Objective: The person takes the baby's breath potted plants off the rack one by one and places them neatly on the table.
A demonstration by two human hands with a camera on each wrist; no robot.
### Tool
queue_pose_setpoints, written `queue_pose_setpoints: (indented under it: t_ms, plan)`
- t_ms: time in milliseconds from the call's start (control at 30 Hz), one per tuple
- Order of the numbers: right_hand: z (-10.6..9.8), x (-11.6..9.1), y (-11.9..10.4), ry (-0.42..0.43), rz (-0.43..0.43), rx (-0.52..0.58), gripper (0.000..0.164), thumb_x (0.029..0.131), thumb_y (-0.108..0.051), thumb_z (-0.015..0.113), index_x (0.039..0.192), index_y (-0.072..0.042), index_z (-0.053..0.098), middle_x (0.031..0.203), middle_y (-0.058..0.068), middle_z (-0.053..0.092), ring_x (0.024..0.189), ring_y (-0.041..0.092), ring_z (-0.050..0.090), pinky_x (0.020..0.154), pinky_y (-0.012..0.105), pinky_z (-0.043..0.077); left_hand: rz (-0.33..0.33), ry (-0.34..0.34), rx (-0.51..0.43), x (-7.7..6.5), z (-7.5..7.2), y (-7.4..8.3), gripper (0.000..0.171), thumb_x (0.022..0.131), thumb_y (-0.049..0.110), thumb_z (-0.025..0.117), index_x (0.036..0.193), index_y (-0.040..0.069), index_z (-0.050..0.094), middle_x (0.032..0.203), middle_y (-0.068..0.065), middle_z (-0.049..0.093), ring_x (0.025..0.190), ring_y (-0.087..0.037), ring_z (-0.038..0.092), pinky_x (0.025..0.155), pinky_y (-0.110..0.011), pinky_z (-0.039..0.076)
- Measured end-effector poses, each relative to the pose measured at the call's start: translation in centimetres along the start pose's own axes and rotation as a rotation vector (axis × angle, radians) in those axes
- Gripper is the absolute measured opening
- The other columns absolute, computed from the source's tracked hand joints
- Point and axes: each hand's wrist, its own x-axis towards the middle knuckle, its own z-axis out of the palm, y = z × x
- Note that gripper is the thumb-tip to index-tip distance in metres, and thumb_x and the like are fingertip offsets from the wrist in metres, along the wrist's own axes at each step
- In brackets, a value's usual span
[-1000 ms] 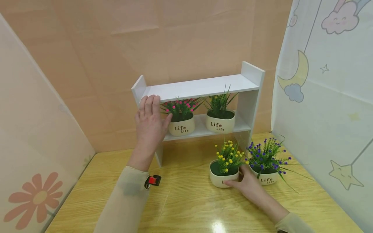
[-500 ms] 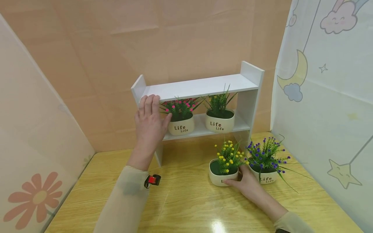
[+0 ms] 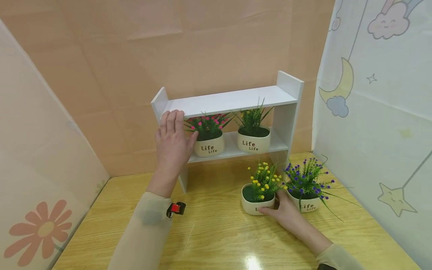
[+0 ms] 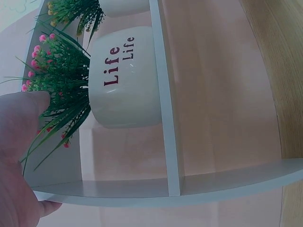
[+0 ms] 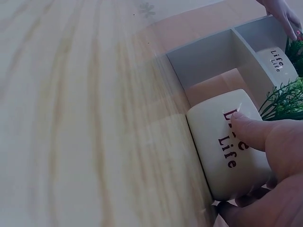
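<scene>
1. At the left, the wood-grain table [image 3: 101, 210] runs from its side edge to the foot of the white shelf [image 3: 233, 101].
2. The person's left hand [image 3: 173, 148] rests on the top board's front left corner, fingers extended and close together, thumb spread apart below, near the pink flowers.
3. The pink-flowered pot [image 3: 216, 141] stands upright on the middle board, close to its front edge; a narrow gap parts it from the green-leaved pot [image 3: 253, 144] on the same board.
4. In front of the shelf's right half, the yellow-flowered pot [image 3: 251, 206] stands on the table, with open tabletop to its left and towards the person.
5. The right hand [image 3: 288, 213] is clamped on that pot's right side, thumb across the front, fingers partly hidden.
6. Just beside it stands the purple-flowered pot [image 3: 308, 205], leaving little room; whether hand and pot touch cannot be told.
</scene>
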Motion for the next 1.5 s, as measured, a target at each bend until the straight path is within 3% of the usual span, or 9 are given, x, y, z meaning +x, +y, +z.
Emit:
queue_pose_setpoints:
  t_ms: [267, 533, 767, 967, 1133, 1367, 1500]
  plan:
    - [-0.1, -0.7, -0.4, 0.010, -0.004, -0.031, 0.098, 0.090, -0.041, 0.094, 0.156, 0.009, 0.042, 0.153, 0.037, 0.052, 0.142, 0.054, 0.054, 0.117, 0.064, 0.045, -0.001, -0.004, -0.003, 0.0, 0.0, -0.1, 0.078, 0.109, 0.042, 0.071, 0.163, 0.008, 0.025, 0.166, -0.012, 0.027, 0.163, -0.036, 0.014, 0.118, -0.065, 0.036]
    - [-0.5, -1.8, -0.4, -0.020, -0.058, 0.089, 0.102, 0.095, -0.034, 0.090, 0.168, 0.004, 0.030, 0.166, 0.035, 0.040, 0.150, 0.052, 0.047, 0.118, 0.056, 0.043, -0.006, -0.011, 0.003, 0.1, 0.0, 0.1, 0.078, 0.110, 0.044, 0.069, 0.163, 0.009, 0.025, 0.166, -0.012, 0.027, 0.163, -0.036, 0.014, 0.117, -0.064, 0.037]
    - [-0.9, -3.1, -0.7, -0.015, -0.126, 0.081, 0.100, 0.096, -0.028, 0.088, 0.168, 0.006, 0.027, 0.166, 0.037, 0.037, 0.149, 0.057, 0.045, 0.117, 0.056, 0.040, -0.002, -0.007, -0.007, 0.1, -0.1, 0.2, 0.077, 0.110, 0.043, 0.070, 0.162, 0.009, 0.025, 0.166, -0.012, 0.027, 0.163, -0.036, 0.015, 0.117, -0.065, 0.036]
    - [-1.5, -4.2, -1.0, -0.069, -0.100, 0.162, 0.106, 0.099, -0.026, 0.085, 0.171, 0.008, 0.015, 0.173, 0.038, 0.019, 0.155, 0.059, 0.031, 0.116, 0.054, 0.038, 0.007, 0.016, -0.014, 0.1, -0.1, 0.2, 0.076, 0.109, 0.042, 0.072, 0.161, 0.009, 0.027, 0.165, -0.013, 0.028, 0.161, -0.037, 0.016, 0.114, -0.065, 0.039]
    - [-1.8, -5.0, -1.5, -0.096, -0.093, 0.221, 0.109, 0.100, -0.023, 0.083, 0.172, 0.009, 0.007, 0.176, 0.037, 0.011, 0.159, 0.058, 0.022, 0.117, 0.053, 0.036, -0.006, -0.011, -0.009, 0.1, -0.2, 0.1, 0.077, 0.109, 0.043, 0.071, 0.162, 0.009, 0.025, 0.166, -0.012, 0.027, 0.162, -0.036, 0.014, 0.116, -0.065, 0.037]
    - [-2.3, -6.2, -2.5, -0.073, -0.077, 0.222, 0.106, 0.101, -0.022, 0.083, 0.173, 0.005, 0.010, 0.176, 0.033, 0.017, 0.152, 0.060, 0.036, 0.113, 0.055, 0.045, -0.018, -0.028, -0.006, 0.1, -0.2, 0.1, 0.079, 0.110, 0.044, 0.070, 0.163, 0.009, 0.024, 0.167, -0.012, 0.025, 0.164, -0.036, 0.012, 0.119, -0.064, 0.035]
    - [-2.6, -6.6, -3.2, -0.051, -0.090, 0.206, 0.107, 0.101, -0.022, 0.083, 0.173, 0.005, 0.009, 0.176, 0.032, 0.019, 0.151, 0.059, 0.039, 0.113, 0.053, 0.044, -0.015, -0.026, -0.009, 0.0, -0.2, 0.0, 0.078, 0.110, 0.043, 0.069, 0.163, 0.009, 0.024, 0.167, -0.012, 0.026, 0.164, -0.036, 0.012, 0.118, -0.064, 0.035]
